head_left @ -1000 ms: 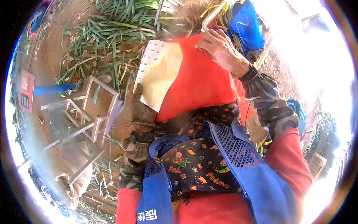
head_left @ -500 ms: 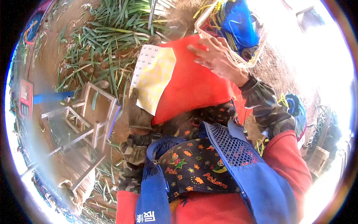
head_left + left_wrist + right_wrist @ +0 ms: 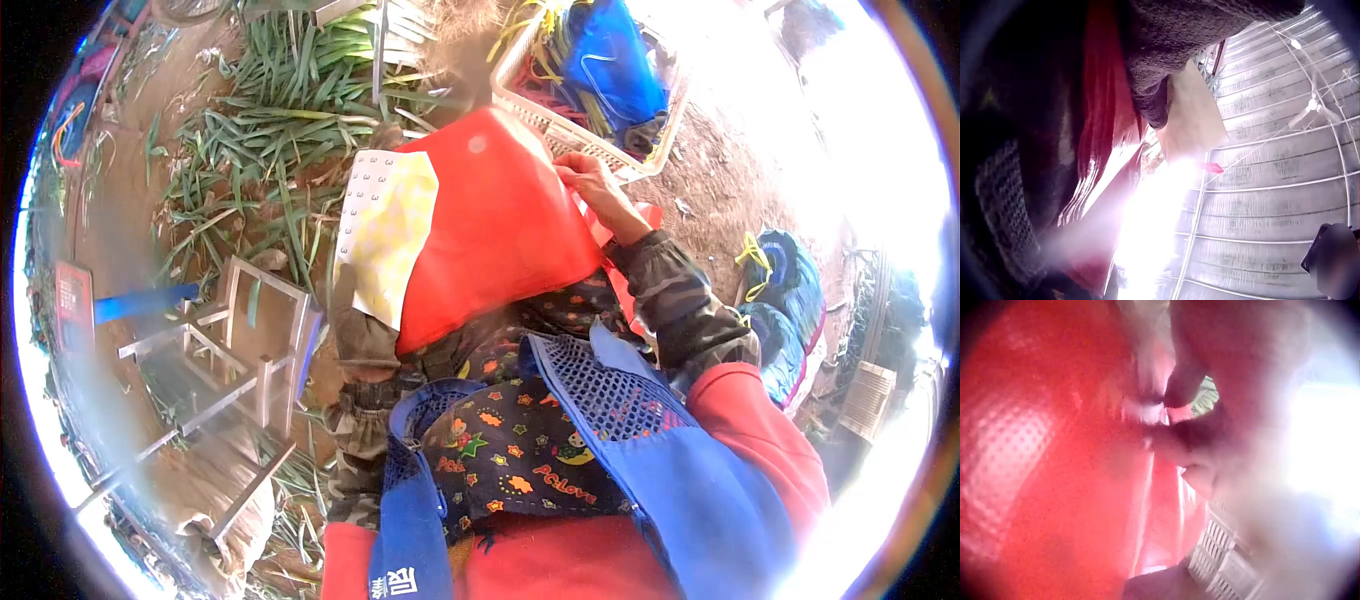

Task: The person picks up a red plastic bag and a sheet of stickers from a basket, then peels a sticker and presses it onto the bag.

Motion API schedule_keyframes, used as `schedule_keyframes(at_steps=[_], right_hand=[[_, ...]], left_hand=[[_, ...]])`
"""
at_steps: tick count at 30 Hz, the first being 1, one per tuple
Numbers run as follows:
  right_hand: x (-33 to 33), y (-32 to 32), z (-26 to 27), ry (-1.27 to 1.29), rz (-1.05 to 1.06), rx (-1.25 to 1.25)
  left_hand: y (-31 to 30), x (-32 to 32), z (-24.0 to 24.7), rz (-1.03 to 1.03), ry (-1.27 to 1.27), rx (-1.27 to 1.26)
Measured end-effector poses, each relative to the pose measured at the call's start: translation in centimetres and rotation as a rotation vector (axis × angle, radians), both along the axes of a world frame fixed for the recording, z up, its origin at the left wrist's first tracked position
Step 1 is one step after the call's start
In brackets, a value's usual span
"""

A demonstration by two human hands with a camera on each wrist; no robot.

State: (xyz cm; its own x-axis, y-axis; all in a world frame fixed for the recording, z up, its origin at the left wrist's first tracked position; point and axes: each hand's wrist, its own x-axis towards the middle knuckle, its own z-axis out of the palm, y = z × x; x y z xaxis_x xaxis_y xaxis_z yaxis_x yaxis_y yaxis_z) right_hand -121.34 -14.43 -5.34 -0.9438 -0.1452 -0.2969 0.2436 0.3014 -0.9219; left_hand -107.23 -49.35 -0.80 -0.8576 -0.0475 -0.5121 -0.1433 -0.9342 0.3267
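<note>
A glossy red sheet of material (image 3: 500, 230) is spread across the person's lap. At its right edge is the bare right hand (image 3: 600, 195), thumb and fingers pinching the edge; the right wrist view shows the fingertips (image 3: 1175, 440) close up on the red material. On the left, the left hand (image 3: 362, 330) in a dark knitted glove grips a sticker sheet (image 3: 390, 235), thumb over its lower corner. That sheet is white with printed 3s and a yellow checked area, overlapping the red material. In the left wrist view, the glove's fingers (image 3: 1150, 94) fold over the sheet's pale back.
Cut green leafy stalks (image 3: 280, 130) lie on the soil at upper left. A metal frame stand (image 3: 265, 370) and a scale display (image 3: 75, 305) are at left. A cream basket (image 3: 650, 170) holding a blue bag (image 3: 610, 75) stands beyond the right hand. Blue shoes (image 3: 785, 290) show at right.
The right hand has come down from the red material's upper edge to its right edge, its spread fingers closing into a pinch. The left hand keeps hold of the sticker sheet.
</note>
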Motion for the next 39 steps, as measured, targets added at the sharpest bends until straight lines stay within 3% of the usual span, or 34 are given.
schedule_keyframes(at_steps=[4, 5, 8, 16, 17, 20, 21, 22, 26, 27, 30, 31, 34, 36, 38, 39], right_hand=[[-0.6, 0.3, -3.6, 0.047, -0.134, 0.13], [-0.4, 0.0, -0.9, -0.17, -0.026, -0.054], [-0.2, 0.8, -1.0, -0.3, 0.0, -0.165], [-2.0, 4.3, -8.4, 0.114, -0.146, 0.052], [-2.3, 5.2, -7.9, 0.195, -0.109, 0.297], [-0.3, 3.4, 1.7, 0.334, -0.138, 0.751], [-0.2, 3.7, 2.5, 0.567, -0.133, 0.816], [0.1, 4.0, 3.4, 0.644, -0.141, 0.901], [0.4, 4.1, 7.8, 0.703, -0.187, 0.973], [1.1, 2.7, 10.2, 0.557, -0.261, 0.944], [2.6, 1.3, 14.9, 0.554, -0.215, 0.793], [3.3, 0.8, 16.3, 0.463, -0.171, 0.584], [5.2, -2.2, 20.4, 0.393, 0.198, 0.273], [5.6, -4.2, 21.0, 0.375, 0.567, 0.303], [5.9, -6.7, 19.4, 0.448, 0.794, 0.132], [6.4, -7.9, 18.6, 0.39, 0.858, 0.168]], left_hand=[[-0.1, 0.0, 0.3, -0.003, 0.007, -0.005], [-0.2, 0.2, 0.2, -0.008, 0.003, -0.009], [-0.3, 0.3, 0.3, -0.011, 0.0, -0.009], [-0.3, 0.0, 0.4, -0.028, 0.003, -0.013], [-0.4, 0.0, 0.4, -0.029, 0.006, -0.014], [-0.4, 0.1, 0.3, -0.022, 0.006, -0.013], [-0.4, 0.2, 0.4, -0.024, 0.006, -0.013], [-0.4, 0.2, 0.4, -0.026, 0.008, -0.01], [-0.4, 0.2, 0.3, -0.019, 0.016, -0.007], [-0.4, 0.4, 0.3, -0.016, 0.015, -0.01], [-0.2, 0.4, 0.4, -0.006, 0.028, -0.009], [-0.2, 0.3, 0.5, -0.002, 0.033, -0.013], [0.2, 0.1, 0.6, 0.005, 0.055, -0.033], [0.4, -0.4, 1.1, 0.013, 0.084, -0.064], [-0.1, -0.9, 1.4, 0.04, 0.128, -0.117], [-0.7, -1.0, 1.6, 0.058, 0.153, -0.161]])
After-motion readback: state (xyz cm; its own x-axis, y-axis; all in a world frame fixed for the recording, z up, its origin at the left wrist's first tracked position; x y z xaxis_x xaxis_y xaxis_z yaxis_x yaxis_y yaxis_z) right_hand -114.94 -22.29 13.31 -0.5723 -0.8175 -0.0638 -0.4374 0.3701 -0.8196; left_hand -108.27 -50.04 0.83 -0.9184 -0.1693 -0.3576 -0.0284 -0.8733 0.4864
